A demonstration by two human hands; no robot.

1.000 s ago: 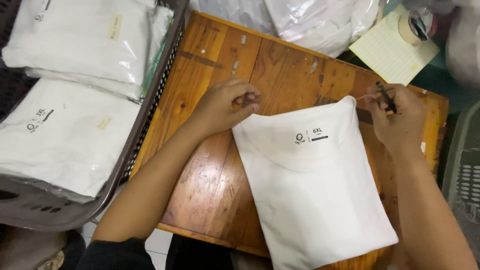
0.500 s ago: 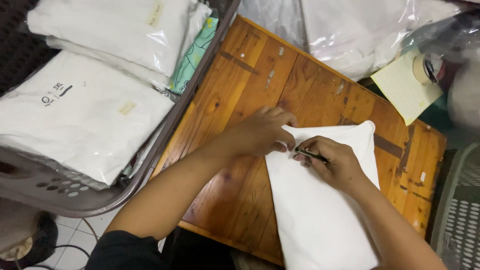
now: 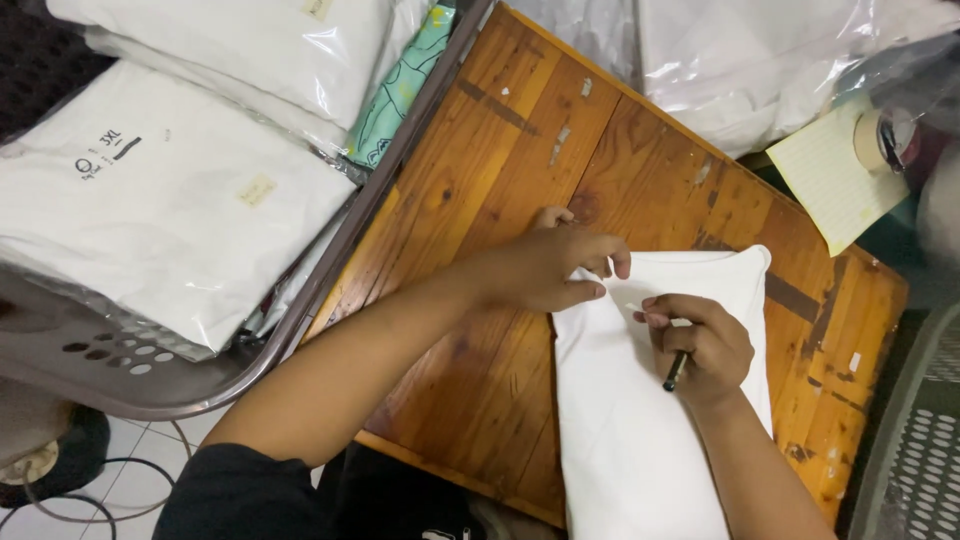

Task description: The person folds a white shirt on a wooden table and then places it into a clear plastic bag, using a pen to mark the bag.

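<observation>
Our left hand (image 3: 555,270) pinched the top left corner of the folded white garment (image 3: 650,420), thumb under and fingers curled over its edge, closed on the cloth. Our right hand (image 3: 700,345) rested on the garment just beside the left, closed around a slim black pen (image 3: 676,371) with the knuckles pressing the fabric down. The two hands sat close together, nearly touching, near the garment's upper edge.

The garment lay folded narrow on the wooden table (image 3: 500,180), running from the table's middle toward its near right edge. To do this fold well, we judged that the left hand should keep the corner taut and lined up with the layer beneath, while the right held the cloth flat without letting the pen tip mark it.

At the left, a grey plastic basket (image 3: 200,385) touched the table's side and held bagged white garments (image 3: 170,190). Beyond the table lay clear plastic bags (image 3: 780,60), a yellow notepad (image 3: 830,185) and a roll of tape (image 3: 875,140).
</observation>
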